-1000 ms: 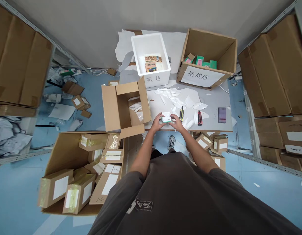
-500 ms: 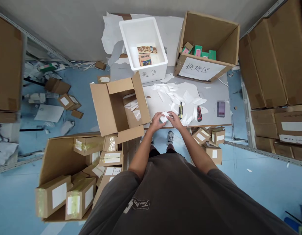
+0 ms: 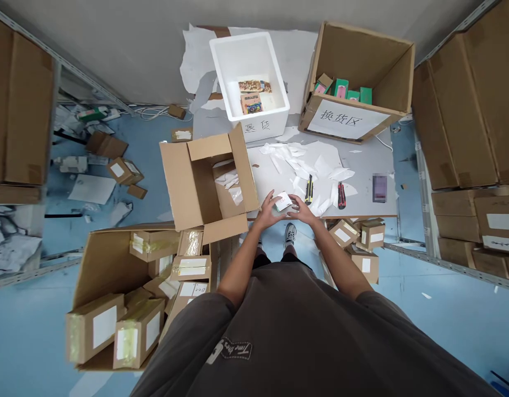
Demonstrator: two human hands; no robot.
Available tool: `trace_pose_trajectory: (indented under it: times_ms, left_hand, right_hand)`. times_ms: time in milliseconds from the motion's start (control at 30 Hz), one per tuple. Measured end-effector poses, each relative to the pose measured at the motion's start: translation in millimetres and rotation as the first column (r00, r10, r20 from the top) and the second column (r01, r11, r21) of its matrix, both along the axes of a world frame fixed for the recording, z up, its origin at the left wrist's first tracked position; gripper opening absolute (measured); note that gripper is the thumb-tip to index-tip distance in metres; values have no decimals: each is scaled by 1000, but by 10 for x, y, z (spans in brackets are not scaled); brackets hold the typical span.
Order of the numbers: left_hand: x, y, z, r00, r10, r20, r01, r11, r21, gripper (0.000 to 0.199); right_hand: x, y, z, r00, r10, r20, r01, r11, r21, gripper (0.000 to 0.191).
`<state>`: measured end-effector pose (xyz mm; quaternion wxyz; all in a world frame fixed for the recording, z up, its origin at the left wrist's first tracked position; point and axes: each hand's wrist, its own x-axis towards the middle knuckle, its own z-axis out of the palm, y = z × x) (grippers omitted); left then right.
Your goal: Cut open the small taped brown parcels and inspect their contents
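A small white box (image 3: 283, 202) with dark print is at the table's front edge, between my two hands. My left hand (image 3: 267, 212) holds its left side, fingers curved round the edge. On the opposite side, the fingertips of my right hand (image 3: 301, 210) are bent against the box. A yellow-and-black cutter (image 3: 309, 189) lies just beyond my right hand, and a red-and-black cutter (image 3: 341, 196) is farther right. Crumpled white paper (image 3: 291, 157) is spread behind them. To the left stands an open cardboard box (image 3: 178, 184) with white wrapping inside.
A white foam bin (image 3: 258, 128) with small packets and a labelled carton (image 3: 347, 118) with green boxes stand at the back. A phone-like object (image 3: 379, 188) lies right. A large carton (image 3: 89, 264) of parcels is at lower left; shelves flank both sides.
My hands have spread slightly wider around the small white box, showing more of its top. The whole view has shifted a little, so the scene sits farther right.
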<state>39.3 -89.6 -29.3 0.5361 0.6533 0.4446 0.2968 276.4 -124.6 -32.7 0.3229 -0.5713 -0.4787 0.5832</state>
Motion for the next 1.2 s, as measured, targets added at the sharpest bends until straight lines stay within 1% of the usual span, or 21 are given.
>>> trace_pose_trajectory:
  times_ms: [67,100,133,200,267,333,400,433,500,567,633,700,767,833,933,1033,1133,1200]
  left_hand:
    - [23,-76,-157,992,127,7,-127,991,-42,93]
    - [43,-105,-254,984,175,6,-174,982,-78,99]
    - [66,-122,-357,980,201,7,-198,972,-124,100]
    - [114,-114,-557,976,217,15,-208,954,-214,96]
    - [155,-52,-706,968,250,22,-234,932,-275,90]
    - [178,40,-770,956,289,39,-261,907,-331,87]
    - [194,128,-740,951,290,105,-223,883,-412,86]
    - [206,162,-695,946,285,152,-188,870,-456,86]
    - [252,214,-558,928,292,230,-132,837,-531,86]
    - [335,258,-377,904,331,270,-117,799,-590,83]
    - [451,318,-165,881,361,307,-97,771,-629,84]
    - [594,410,69,867,348,358,-53,776,-628,90]
    - [759,540,310,867,297,399,-4,807,-591,94]
    - [958,713,540,879,237,415,29,841,-541,95]
    - [1357,1056,837,902,147,406,62,886,-459,93]
    - [1922,1505,1094,921,70,383,99,910,-402,92]
    - [2574,2001,1366,935,36,353,95,933,-347,93]
    - [2925,2291,1557,952,59,302,26,962,-272,94]
  right_hand:
    - [43,48,-138,1000,18,13,-18,999,-34,95]
    - [51,90,-215,1000,18,14,-17,999,-46,99]
    - [50,142,-293,1000,17,9,-16,999,-52,102]
    - [25,262,-428,999,29,-18,-29,998,-46,102]
    - [-12,376,-505,998,51,-47,-53,998,-46,98]
    - [-39,458,-504,996,59,-63,-63,996,-63,91]
    - [-43,501,-425,995,56,-83,-63,994,-86,86]
    - [-35,510,-361,994,54,-94,-63,993,-97,84]
    - [3,512,-193,993,44,-107,-57,991,-123,82]
    - [82,505,16,995,24,-96,-38,989,-145,80]
    - [207,498,252,997,7,-82,-18,990,-142,80]
    - [376,502,500,996,-10,-88,0,994,-111,83]
    - [579,531,736,993,-40,-109,33,998,-62,88]
    - [810,601,940,988,-78,-134,77,997,-13,92]
    - [1225,801,1160,976,-129,-178,139,989,46,94]
    - [1750,1111,1299,956,-185,-226,205,976,71,93]
    - [2344,1536,1428,927,-269,-263,296,953,70,90]
    - [2720,1887,1533,903,-337,-268,365,929,63,87]
